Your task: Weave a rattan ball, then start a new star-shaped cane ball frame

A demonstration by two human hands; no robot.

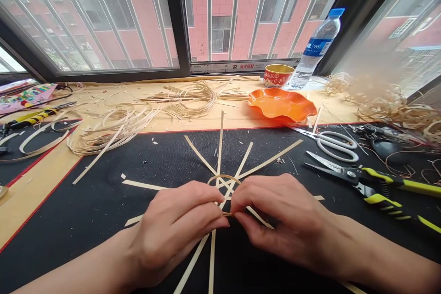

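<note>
Pale flat strips (220, 147) cross each other in a star shape on the black mat (165, 156), their ends fanning outward. Over the crossing is a small thin ring (223, 176) of the same pale material. My left hand (182, 227) pinches the near side of this ring from the left. From the right, my right hand (282, 216) pinches it too, thumb and fingers pressed together close to the left fingertips. Both hands cover parts of the strips beneath them.
White-handled scissors (336, 146) and yellow-green shears (361, 177) lie at the right. Behind are an orange wavy dish (282, 104), a red tin (278, 76), a water bottle (317, 50) and coiled strips (193, 98). Yellow-black pliers (32, 118) lie far left.
</note>
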